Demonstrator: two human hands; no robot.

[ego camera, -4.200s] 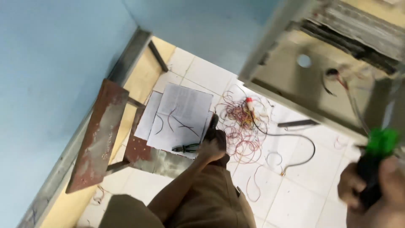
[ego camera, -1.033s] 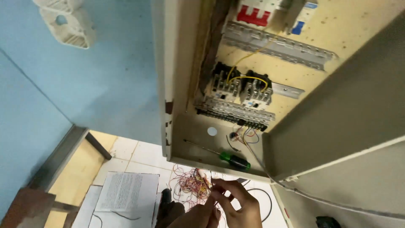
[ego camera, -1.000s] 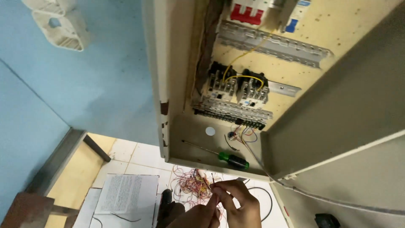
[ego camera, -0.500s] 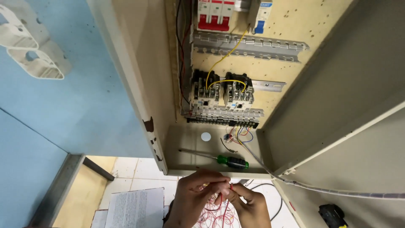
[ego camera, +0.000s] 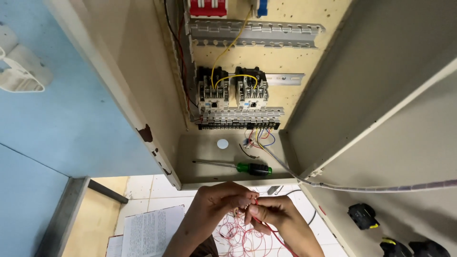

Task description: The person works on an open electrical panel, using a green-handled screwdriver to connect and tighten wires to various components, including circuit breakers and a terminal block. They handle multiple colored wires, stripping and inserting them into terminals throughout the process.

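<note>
Left hand (ego camera: pixel 220 205) and right hand (ego camera: pixel 271 212) together, fingertips pinched, touching.

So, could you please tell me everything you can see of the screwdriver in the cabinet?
The screwdriver lies flat on the cabinet floor, roughly level across the picture. Its slim metal shaft points left, and its handle, green next to the shaft and black at the butt, looks like plastic and points right. It rests under the terminal strip, below a white round plug, with loose coloured wires hanging just above the handle. Neither hand touches it; both are lower down, outside the cabinet.
</note>
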